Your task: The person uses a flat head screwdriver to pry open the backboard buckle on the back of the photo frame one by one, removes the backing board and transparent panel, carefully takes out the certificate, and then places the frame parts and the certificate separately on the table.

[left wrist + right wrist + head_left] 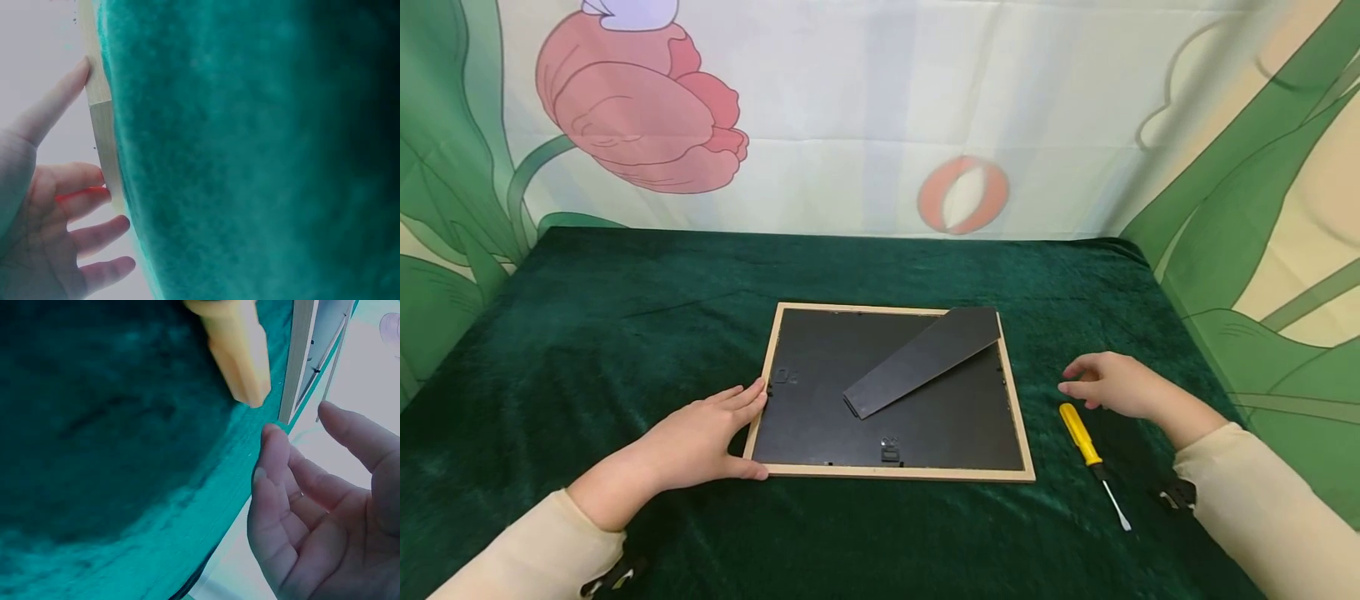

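Picture frame point(891, 392) lies face down, centred on the green velvet cloth point(625, 333), black stand flap point(925, 358) angled across its backing; left hand point(700, 442) rests flat against the frame's left edge, fingers straight; right hand point(1112, 385) hovers loosely open, holding nothing, just above the yellow-handled screwdriver point(1086, 446) beside the frame's right edge.

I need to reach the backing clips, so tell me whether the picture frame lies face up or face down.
Face down. The picture frame lies flat on the green cloth with its black backing board up, and its easel stand lies slantwise across that board.
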Tool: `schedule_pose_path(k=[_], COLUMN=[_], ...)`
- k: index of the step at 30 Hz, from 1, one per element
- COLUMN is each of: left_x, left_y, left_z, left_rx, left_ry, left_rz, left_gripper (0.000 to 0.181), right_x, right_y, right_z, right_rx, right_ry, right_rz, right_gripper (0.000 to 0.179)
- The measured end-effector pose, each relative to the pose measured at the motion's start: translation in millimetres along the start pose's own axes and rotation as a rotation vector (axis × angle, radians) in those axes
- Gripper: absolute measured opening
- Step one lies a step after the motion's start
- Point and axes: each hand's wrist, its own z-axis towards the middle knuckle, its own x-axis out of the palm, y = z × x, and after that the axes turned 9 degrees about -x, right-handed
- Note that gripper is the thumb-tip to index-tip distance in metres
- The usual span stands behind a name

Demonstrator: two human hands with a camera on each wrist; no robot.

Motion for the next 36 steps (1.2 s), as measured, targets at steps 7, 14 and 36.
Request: schedule_pose_path(k=[7,14,36], left_x=[-0.7,0.3,-0.1], left_y=[1.8,3.4,0.7], left_z=[-0.4,0.0,-1.2], left_rx=[-0.018,-0.022,0.003], left_ry=[0.008,0.009,-0.009], left_rz=[-0.007,-0.005,-0.007], left_gripper=[0.099,0.1,0.098], right_x=[14.1,23.1,-1.4], right_y=[-8.6,-10.0,12.4], right_z=[-8.4,-10.3,5.6], right_rx=[0.006,0.038,-0.062], right_ry=[0.019,0.035,-0.206], right_rz=[0.065,0.092,0.537], right_gripper=[0.029,0.033,0.049])
